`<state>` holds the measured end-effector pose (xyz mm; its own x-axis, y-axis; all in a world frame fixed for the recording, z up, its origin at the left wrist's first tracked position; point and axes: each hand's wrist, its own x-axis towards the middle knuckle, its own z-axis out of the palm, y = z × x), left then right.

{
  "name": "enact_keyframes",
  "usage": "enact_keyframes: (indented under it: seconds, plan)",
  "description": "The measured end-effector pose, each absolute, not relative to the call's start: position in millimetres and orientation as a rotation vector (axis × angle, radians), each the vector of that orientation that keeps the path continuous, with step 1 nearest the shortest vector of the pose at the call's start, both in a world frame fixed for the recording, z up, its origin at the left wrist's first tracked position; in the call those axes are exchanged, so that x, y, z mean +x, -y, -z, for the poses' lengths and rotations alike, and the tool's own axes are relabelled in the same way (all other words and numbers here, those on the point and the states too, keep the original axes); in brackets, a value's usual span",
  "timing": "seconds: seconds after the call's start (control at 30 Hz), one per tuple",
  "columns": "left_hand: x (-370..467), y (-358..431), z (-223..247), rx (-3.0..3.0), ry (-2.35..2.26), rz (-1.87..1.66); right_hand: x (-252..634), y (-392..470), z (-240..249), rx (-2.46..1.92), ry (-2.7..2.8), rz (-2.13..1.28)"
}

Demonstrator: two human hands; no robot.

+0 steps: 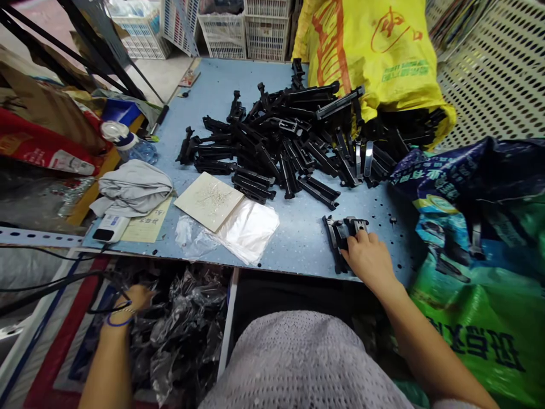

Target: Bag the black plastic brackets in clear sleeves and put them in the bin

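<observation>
A small group of black parts (338, 244) was noted at the front edge of the blue table (306, 250), grasped at its right side between thumb and fingers of the right hand (369, 257). The left hand (138, 296) was seen low, at the bin of crumpled clear bags (183, 324); its fingers were blurred, and whether anything was gripped could not be told. The parts were judged light, stiff and rather slick, their thin clips the likeliest to be snapped; best taken by the long side rails. Loose similar pieces (272, 142) were heaped beyond, partly spilled from a yellow sack (374, 51). The tabletop was flat and speckled, with a square board (209, 201) laid partly over white plastic sheets (251, 230). White crates (266, 34) were stacked behind; a green bag (481, 329) was seen at right.
</observation>
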<state>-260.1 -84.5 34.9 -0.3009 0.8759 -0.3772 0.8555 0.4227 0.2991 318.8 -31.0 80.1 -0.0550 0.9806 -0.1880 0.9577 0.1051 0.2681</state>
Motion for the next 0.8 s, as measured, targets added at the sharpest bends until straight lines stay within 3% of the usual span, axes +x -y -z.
enact_keyframes:
  seconds: [0.13,0.23,0.3,0.37,0.43,0.53,0.6,0.7,0.8]
  plan:
    - [-125,51,-36,1.608,-1.714,-0.221,307,37,-69,1.948,-2.086,0.024]
    - [-26,23,-31,1.968,-1.7,-0.612,305,31,-57,2.038,-2.066,0.25]
    - [10,2,-24,2.056,-1.743,-0.669,307,22,-49,2.169,-2.098,0.506]
    - [16,-16,-15,1.918,-1.741,-0.738,303,12,-44,2.335,-2.175,0.988]
    - [2,-30,-9,1.628,-1.659,-0.827,290,3,-42,2.388,-2.177,1.726]
    - [-22,-40,-5,1.347,-1.523,-0.842,251,-12,-43,2.03,-1.826,2.815]
    - [-29,-41,-6,1.31,-1.499,-0.829,219,-22,-43,1.671,-1.518,3.206]
    - [-30,-38,-11,1.396,-1.484,-0.889,182,-36,-33,1.442,-1.271,3.346]
    - [-36,-37,-19,1.822,-1.559,-0.842,172,-38,-19,1.691,-1.289,3.238]
